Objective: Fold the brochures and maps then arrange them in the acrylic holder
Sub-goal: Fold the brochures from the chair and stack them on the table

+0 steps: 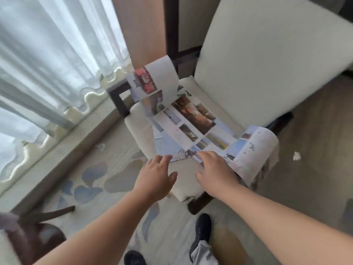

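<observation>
A long brochure (193, 123) lies unfolded on the chair seat (137, 129), in front of the backrest (267, 73). It runs from the seat's far-left edge to its near-right edge, and its 2 ends curl up. A second sheet (165, 143) lies under it on the left. The left hand (154, 180) touches the papers' near edge; beside it, the right hand (215, 173) rests on the brochure by the nearer curl. A rug (107, 169) lies left of the chair, a paper scrap (296, 156) right.
</observation>
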`<move>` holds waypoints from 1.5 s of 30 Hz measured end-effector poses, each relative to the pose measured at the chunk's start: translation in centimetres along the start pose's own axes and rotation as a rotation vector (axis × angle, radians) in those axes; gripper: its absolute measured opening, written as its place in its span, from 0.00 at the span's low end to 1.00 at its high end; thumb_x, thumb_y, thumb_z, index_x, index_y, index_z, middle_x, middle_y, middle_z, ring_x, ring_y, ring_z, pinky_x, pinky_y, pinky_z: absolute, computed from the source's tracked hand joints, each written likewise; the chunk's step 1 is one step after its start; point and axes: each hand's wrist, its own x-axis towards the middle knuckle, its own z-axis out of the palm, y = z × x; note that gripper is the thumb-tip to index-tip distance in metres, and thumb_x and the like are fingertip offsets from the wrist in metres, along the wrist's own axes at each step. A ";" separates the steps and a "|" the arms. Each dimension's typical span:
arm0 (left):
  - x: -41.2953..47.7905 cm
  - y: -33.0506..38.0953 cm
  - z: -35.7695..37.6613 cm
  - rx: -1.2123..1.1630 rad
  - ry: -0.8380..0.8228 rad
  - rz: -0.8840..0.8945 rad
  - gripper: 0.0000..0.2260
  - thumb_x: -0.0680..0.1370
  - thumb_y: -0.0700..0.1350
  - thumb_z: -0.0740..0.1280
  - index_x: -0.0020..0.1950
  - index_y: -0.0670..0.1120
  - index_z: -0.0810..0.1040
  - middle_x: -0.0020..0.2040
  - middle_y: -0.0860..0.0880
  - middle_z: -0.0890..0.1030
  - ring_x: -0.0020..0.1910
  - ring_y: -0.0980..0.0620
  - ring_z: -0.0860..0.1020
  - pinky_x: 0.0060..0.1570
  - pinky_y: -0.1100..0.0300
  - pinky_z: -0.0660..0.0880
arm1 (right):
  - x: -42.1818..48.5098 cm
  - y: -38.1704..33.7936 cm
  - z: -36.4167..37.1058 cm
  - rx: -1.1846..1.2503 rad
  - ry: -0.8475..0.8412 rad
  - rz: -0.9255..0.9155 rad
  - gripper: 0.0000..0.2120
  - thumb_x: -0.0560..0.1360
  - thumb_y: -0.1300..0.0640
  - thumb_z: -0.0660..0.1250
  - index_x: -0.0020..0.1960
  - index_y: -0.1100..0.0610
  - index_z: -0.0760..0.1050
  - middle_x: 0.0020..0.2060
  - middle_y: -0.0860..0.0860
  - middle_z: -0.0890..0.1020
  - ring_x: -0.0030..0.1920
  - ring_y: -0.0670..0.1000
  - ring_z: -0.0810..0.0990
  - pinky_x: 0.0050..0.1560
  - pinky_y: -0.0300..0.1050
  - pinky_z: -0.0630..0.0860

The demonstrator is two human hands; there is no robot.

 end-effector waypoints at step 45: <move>13.4 19.4 9.2 -0.057 -0.368 0.072 0.20 0.80 0.55 0.62 0.67 0.46 0.66 0.55 0.44 0.80 0.51 0.44 0.79 0.45 0.53 0.73 | 5.4 19.4 0.2 1.161 0.200 0.770 0.18 0.75 0.48 0.71 0.62 0.52 0.74 0.47 0.47 0.80 0.45 0.49 0.78 0.47 0.49 0.78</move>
